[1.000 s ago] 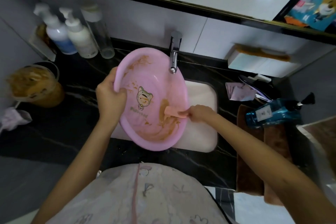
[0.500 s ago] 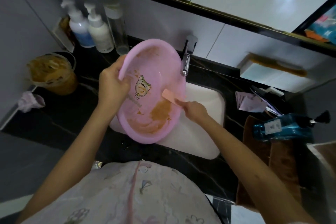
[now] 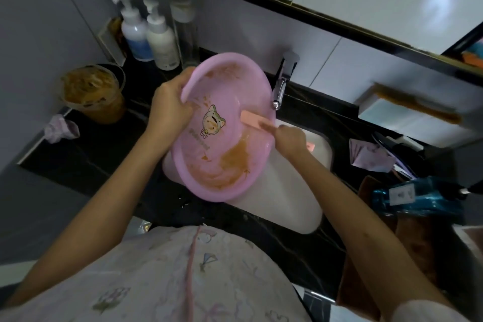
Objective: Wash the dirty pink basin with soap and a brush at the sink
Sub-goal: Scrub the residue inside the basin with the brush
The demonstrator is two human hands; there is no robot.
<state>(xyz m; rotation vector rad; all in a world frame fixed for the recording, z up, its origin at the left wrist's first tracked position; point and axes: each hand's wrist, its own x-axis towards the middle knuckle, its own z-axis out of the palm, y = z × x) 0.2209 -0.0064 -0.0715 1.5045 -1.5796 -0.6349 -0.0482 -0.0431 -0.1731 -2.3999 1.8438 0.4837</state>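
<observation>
Left fingers curl round the tilted pink basin (smeared brown), right fingers pinching the pink brush inside.

Smeared cup beside crumpled tissue

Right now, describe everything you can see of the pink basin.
The pink basin is an oval bowl, plastic by its look, with a rolled rim and a cartoon figure printed inside above some lettering. Brown grime pools in its lower part and streaks its upper wall. It is held tilted over the white sink, beside the tap. The left hand grips its left rim; the right hand holds a flat pink tool against its inner right wall.
</observation>
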